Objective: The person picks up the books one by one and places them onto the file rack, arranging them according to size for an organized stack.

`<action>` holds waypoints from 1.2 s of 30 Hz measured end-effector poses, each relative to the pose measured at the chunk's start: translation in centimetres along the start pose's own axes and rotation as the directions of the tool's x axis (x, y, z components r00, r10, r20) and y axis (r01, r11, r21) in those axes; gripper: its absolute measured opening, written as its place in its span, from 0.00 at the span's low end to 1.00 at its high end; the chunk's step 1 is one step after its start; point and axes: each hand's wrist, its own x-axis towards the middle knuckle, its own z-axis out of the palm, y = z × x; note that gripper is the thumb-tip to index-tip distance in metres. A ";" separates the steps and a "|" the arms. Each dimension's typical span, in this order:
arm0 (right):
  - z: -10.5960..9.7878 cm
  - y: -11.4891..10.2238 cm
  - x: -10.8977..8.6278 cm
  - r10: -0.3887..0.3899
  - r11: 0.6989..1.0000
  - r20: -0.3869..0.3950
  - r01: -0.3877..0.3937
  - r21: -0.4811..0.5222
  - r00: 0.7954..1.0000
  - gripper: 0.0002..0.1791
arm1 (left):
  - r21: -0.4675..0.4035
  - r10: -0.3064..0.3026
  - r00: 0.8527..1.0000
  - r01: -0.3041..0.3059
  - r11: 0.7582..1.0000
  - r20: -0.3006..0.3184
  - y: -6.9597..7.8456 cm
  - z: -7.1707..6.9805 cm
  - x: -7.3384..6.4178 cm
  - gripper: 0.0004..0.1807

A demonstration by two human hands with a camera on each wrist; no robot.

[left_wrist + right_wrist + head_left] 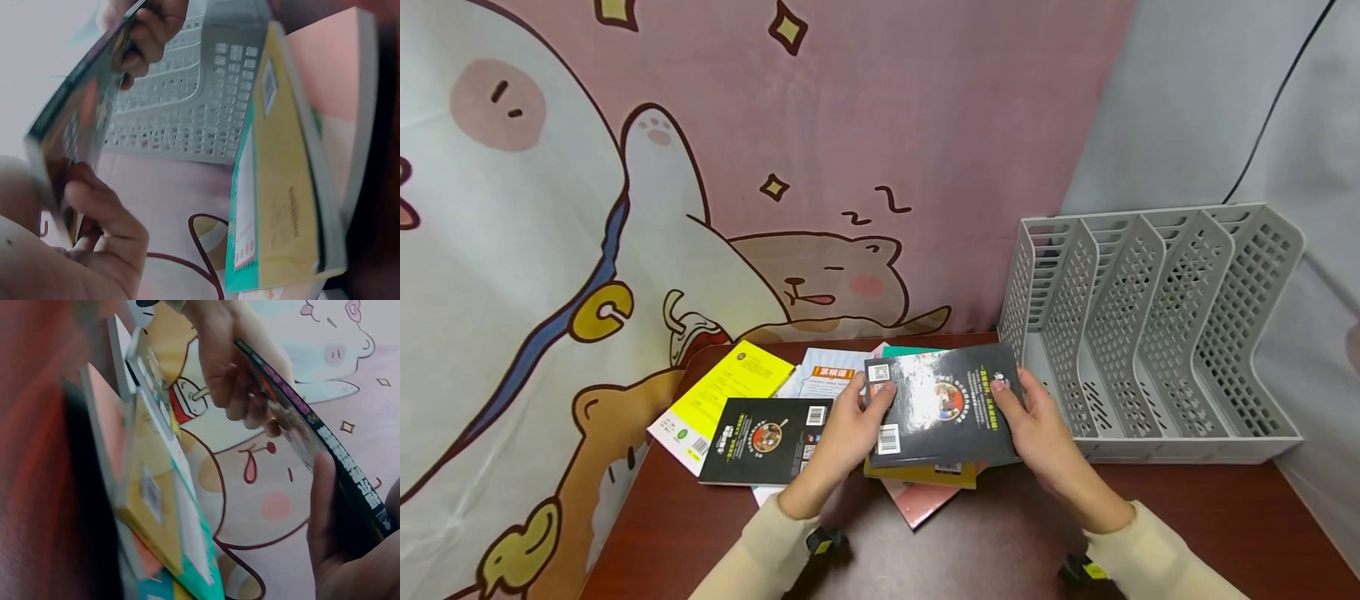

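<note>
Both hands hold a black book [917,417] by its two short ends, lifted above a pile of books. My left hand [850,429] grips its left end with the thumb on the cover; my right hand [1033,421] grips the right end the same way. The cover bears a round picture, yellow lettering and a barcode. In the right wrist view the book's spine [350,469] carries white lettering. Beneath lie a yellow-brown book [281,169], a pink book [925,502] and a green-edged one [244,206].
Left of the pile, another black book [752,442] overlaps a bright yellow book [730,383]. A white-covered book [827,371] lies behind. At the right of the brown table [1187,517] stands a grey slotted file rack [1157,333]. A cartoon-printed cloth [970,150] hangs behind.
</note>
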 end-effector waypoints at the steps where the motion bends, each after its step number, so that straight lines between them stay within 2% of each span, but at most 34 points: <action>1: -0.3 -0.1 0.2 0.003 1.000 0.019 -0.003 0.003 1.000 0.28 | -0.031 -0.023 0.999 0.024 0.999 0.023 0.1 -0.2 0.2 0.17; 3: -0.9 -0.6 0.5 0.018 1.000 0.066 -0.018 0.008 0.998 0.29 | -0.068 -0.068 0.996 0.071 0.995 0.053 0.3 -0.7 0.7 0.17; 5: -1.5 -1.0 0.9 0.033 0.999 0.112 -0.035 0.010 0.993 0.31 | -0.075 -0.086 0.994 0.092 0.993 0.073 0.7 -1.2 1.2 0.18; 8: -2.3 -1.7 1.5 0.048 0.999 0.165 -0.048 -0.006 0.985 0.33 | -0.028 -0.079 0.991 0.082 0.996 0.109 1.3 -2.1 1.9 0.18; 11: -2.9 -2.1 2.1 0.058 0.998 0.211 -0.056 -0.018 0.976 0.34 | 0.039 -0.060 0.979 0.054 0.998 0.197 1.8 -2.7 2.3 0.17; 14: -3.5 -2.5 2.5 0.078 0.997 0.271 -0.072 -0.031 0.960 0.36 | 0.114 -0.055 0.943 0.017 0.993 0.329 2.2 -3.0 2.6 0.15; 18: -3.9 -2.7 2.8 0.119 0.992 0.352 -0.099 -0.073 0.929 0.38 | 0.183 -0.054 0.875 -0.040 0.982 0.482 2.4 -2.6 2.9 0.16; 20: -3.8 -2.8 3.0 0.140 0.989 0.387 -0.111 -0.097 0.911 0.38 | 0.183 -0.049 0.840 -0.061 0.981 0.541 2.3 -2.2 2.9 0.17; 23: -3.6 -2.8 3.4 0.153 0.987 0.418 -0.114 -0.117 0.895 0.36 | 0.168 -0.032 0.809 -0.083 0.982 0.587 2.1 -1.7 2.8 0.20; 25: -3.4 -2.8 3.5 0.158 0.986 0.418 -0.117 -0.123 0.894 0.33 | 0.156 -0.005 0.803 -0.110 0.982 0.596 2.0 -1.4 2.6 0.20; 30: -3.4 -3.2 3.9 0.164 0.984 0.355 -0.126 -0.129 0.920 0.31 | 0.124 0.021 0.822 -0.110 0.986 0.569 1.8 -1.3 2.3 0.20; 36: -3.3 -3.6 4.2 0.125 0.990 0.220 -0.109 -0.086 0.967 0.24 | 0.074 0.038 0.865 -0.087 0.993 0.500 1.8 -1.0 1.8 0.22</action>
